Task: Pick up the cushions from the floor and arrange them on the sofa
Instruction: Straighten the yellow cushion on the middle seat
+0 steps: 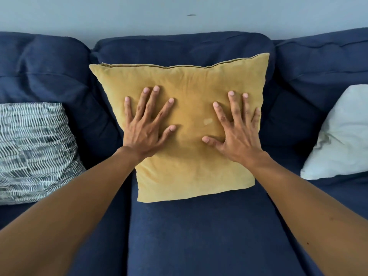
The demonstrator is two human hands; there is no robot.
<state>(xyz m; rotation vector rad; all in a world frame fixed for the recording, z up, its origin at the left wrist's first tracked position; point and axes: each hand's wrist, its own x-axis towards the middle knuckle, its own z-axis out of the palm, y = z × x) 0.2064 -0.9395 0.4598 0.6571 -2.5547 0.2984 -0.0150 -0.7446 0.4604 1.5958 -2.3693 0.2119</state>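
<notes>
Nearest to me, two bare forearms reach forward from the bottom corners of the view over the dark blue sofa (199,236) seat. Further in, my left hand (146,124) and my right hand (235,132) lie flat on the front of the mustard-yellow cushion (191,170), fingers spread wide and released, pressing on it and gripping nothing.

The yellow cushion stands upright on the middle seat, its lower edge on the seat and its back leaning against the middle backrest. Its top corners lean slightly to the right, and a small pale mark shows between my hands.

To the left, a black-and-white patterned cushion (35,152) rests on the left seat against the backrest. To the right, a pale cushion (342,134) is propped in the right seat, partly cut off by the frame edge. Behind everything is a plain grey-blue wall (179,14).

I judge the main risk to be the soft yellow cushion slumping forward or tipping sideways once I lift my palms, since it stands on a narrow edge. Uneven pressure could leave it dented or crooked.

No containers are in view. The floor is not visible, so I cannot tell whether any cushions remain there.
</notes>
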